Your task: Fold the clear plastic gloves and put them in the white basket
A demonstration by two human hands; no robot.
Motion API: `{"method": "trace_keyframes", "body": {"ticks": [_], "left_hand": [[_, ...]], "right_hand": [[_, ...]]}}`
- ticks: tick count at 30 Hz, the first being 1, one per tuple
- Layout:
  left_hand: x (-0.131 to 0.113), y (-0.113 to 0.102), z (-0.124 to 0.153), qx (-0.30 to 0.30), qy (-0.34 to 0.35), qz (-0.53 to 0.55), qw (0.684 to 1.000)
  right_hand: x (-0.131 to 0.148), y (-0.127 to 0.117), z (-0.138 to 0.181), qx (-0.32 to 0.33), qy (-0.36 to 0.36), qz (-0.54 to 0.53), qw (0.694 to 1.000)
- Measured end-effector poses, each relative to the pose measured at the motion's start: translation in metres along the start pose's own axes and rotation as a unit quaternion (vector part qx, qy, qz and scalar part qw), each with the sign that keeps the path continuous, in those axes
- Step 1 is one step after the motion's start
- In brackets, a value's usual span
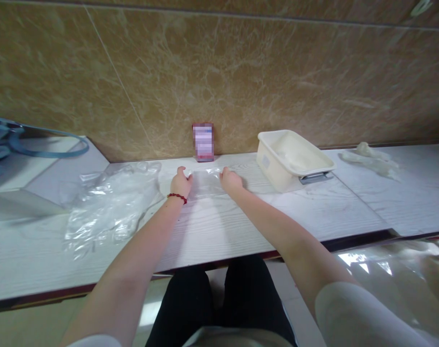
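A small clear plastic bag (pixel 206 182) lies flat on the white wood-grain table (pixel 212 226), stretched between my two hands. My left hand (pixel 180 183), a red bead bracelet on its wrist, pinches the bag's left edge with closed fingers. On the bag's right edge, my right hand (pixel 230 180) is closed in the same way. Both arms reach forward from my lap.
A pile of crumpled clear plastic bags (pixel 109 207) lies left of my hands. A cream plastic tub (pixel 293 159) on a scale stands to the right, with pale gloves (pixel 371 158) beyond it. A small card (pixel 203 141) leans on the marble wall. A blue bag (pixel 9 142) sits far left.
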State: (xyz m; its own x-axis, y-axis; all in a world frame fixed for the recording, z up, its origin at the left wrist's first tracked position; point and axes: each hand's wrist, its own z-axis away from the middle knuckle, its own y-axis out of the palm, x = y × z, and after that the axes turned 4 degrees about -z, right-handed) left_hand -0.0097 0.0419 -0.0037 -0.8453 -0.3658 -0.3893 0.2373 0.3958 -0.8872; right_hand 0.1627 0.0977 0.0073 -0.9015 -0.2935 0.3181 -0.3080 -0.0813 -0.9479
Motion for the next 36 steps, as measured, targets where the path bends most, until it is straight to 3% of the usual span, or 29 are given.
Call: {"method": "trace_keyframes", "body": {"ticks": [12, 18, 29, 31, 33, 35, 36], "left_hand": [[0.0, -0.001, 0.003, 0.02, -0.011, -0.074, 0.997], [0.009, -0.005, 0.002, -0.003, -0.045, 0.022, 0.999], [0.026, -0.017, -0.01, 0.026, -0.073, 0.108, 0.991], [0.033, -0.019, -0.01, 0.032, -0.146, 0.219, 0.964], [0.036, -0.02, -0.01, 0.05, -0.222, 0.354, 0.907], [0.035, -0.02, -0.008, 0.062, -0.253, 0.439, 0.86], [0.033, -0.019, -0.007, 0.064, -0.253, 0.453, 0.852]], "right_hand": [[0.0, 0.004, -0.006, -0.001, 0.0, 0.024, 1.0], [-0.003, 0.006, -0.01, -0.001, 0.002, 0.004, 1.0], [-0.009, 0.013, -0.017, -0.015, -0.004, -0.003, 1.0], [-0.009, 0.013, -0.017, -0.016, -0.004, -0.001, 1.0], [-0.009, 0.013, -0.018, -0.013, -0.005, 0.0, 1.0], [-0.008, 0.013, -0.018, -0.007, -0.006, 0.0, 1.0], [-0.008, 0.013, -0.018, -0.006, -0.006, 0.0, 1.0]]}}
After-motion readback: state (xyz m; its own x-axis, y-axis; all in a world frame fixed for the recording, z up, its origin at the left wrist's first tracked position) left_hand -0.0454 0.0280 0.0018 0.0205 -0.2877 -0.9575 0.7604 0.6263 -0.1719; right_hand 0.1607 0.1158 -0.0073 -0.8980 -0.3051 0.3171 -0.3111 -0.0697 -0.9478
